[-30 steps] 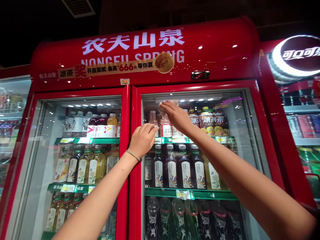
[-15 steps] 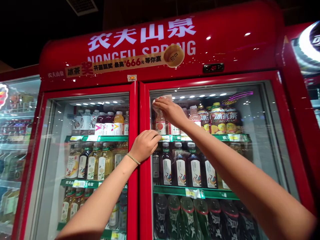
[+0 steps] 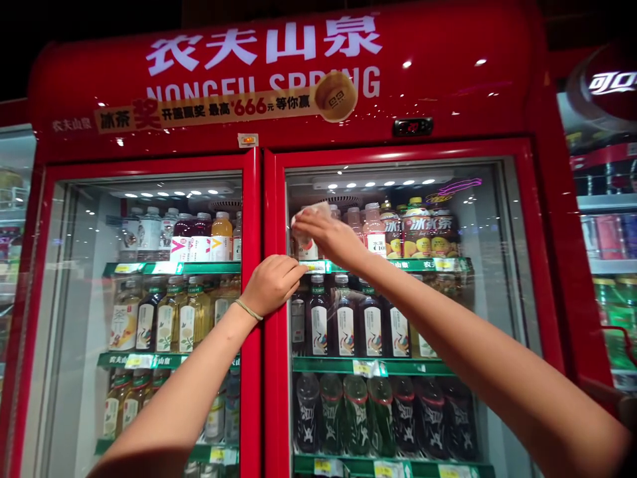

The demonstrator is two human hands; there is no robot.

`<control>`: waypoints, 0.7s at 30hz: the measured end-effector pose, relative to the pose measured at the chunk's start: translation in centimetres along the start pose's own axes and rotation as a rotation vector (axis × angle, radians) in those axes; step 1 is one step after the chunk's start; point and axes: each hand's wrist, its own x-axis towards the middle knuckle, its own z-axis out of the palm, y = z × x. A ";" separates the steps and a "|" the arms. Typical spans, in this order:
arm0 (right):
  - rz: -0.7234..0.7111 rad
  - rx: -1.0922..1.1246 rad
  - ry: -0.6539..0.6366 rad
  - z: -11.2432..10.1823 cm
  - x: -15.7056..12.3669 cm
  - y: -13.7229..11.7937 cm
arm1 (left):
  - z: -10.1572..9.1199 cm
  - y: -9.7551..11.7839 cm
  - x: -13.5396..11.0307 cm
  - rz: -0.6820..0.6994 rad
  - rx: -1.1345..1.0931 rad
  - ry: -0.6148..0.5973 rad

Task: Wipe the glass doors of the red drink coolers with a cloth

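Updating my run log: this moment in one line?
right hand: pressing white cloth on right glass door | left hand: on red door frame

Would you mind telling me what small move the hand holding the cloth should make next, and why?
Probably sweep the right hand and its cloth rightward across the glass door: the cloth sits near the pane's upper-left corner, and the left hand braces the red frame.

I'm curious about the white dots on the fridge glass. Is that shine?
Head view: likely yes, the dots are lamps mirrored on the glass door near the cloth; head view: the red top glints too, and the room above is dark.
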 end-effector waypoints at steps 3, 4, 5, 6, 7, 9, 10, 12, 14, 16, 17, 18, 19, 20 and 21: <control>-0.066 0.005 -0.054 -1.0 -1.9 0.9 | -0.1 -0.1 -0.1 0.023 0.001 0.015; -0.005 -0.015 -0.002 -1.6 -2.5 1.6 | -0.1 -0.1 -0.1 0.024 0.006 0.015; 0.083 -0.040 0.072 -2.0 -2.8 2.2 | -0.1 0.0 -0.1 0.019 0.013 0.008; 0.179 -0.063 0.154 -2.3 -3.0 2.7 | -0.1 0.1 0.0 0.007 0.020 -0.003; 0.257 -0.080 0.221 -2.4 -3.0 2.9 | -0.1 0.3 0.1 -0.012 0.028 -0.017; 0.293 -0.085 0.257 -1.9 -2.7 2.5 | 0.0 0.9 0.5 -0.073 0.048 -0.033; 0.248 -0.076 0.221 -1.6 -2.6 2.1 | 0.2 1.2 0.7 -0.113 0.059 -0.028; 0.111 -0.057 0.095 -1.2 -3.3 1.6 | 0.5 1.9 1.4 -0.200 0.084 -0.002; 0.057 -0.064 0.019 -1.8 -4.9 2.2 | 0.8 2.7 2.1 -0.268 0.092 0.027; 0.146 -0.103 0.067 -3.2 -7.0 3.8 | 1.2 3.5 2.8 -0.295 0.066 0.037; 0.221 -0.126 0.127 -4.0 -8.1 4.8 | 1.4 3.9 3.1 -0.295 0.039 0.034; 0.299 -0.146 0.197 -4.6 -8.9 5.6 | 1.7 4.2 3.4 -0.292 0.009 0.030; 0.370 -0.161 0.267 -4.9 -9.6 6.1 | 1.9 4.6 3.7 -0.290 -0.023 0.025; 0.428 -0.173 0.321 -5.0 -10.0 6.3 | 2.2 4.8 3.9 -0.291 -0.051 0.024; 0.464 -0.182 0.352 -4.9 -10.2 6.2 | 2.5 5.0 4.2 -0.297 -0.072 0.028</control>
